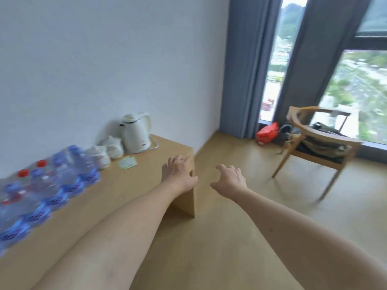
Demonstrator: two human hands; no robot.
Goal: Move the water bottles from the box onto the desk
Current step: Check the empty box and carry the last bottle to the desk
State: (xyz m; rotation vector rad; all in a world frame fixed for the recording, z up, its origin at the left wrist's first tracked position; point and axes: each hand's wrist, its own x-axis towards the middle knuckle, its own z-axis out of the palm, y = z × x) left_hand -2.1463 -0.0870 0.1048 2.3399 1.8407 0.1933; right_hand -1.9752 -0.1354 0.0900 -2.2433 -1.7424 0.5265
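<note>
Several clear water bottles (52, 185) with blue labels and blue or red caps stand in rows on the left part of the wooden desk (129, 185), against the wall. The picture is blurred there. No box is in view. My left hand (179, 172) is stretched out over the desk's right end, fingers loosely spread, holding nothing. My right hand (229, 178) reaches forward beyond the desk's edge, above the floor, fingers relaxed and holding nothing.
A white kettle (136, 133) and two white lidded cups (106, 151) stand at the desk's back, with a green card (127, 163) beside them. A wooden chair (318, 143) with bags on it stands at the right by the window. A red bag (267, 132) lies near the curtain.
</note>
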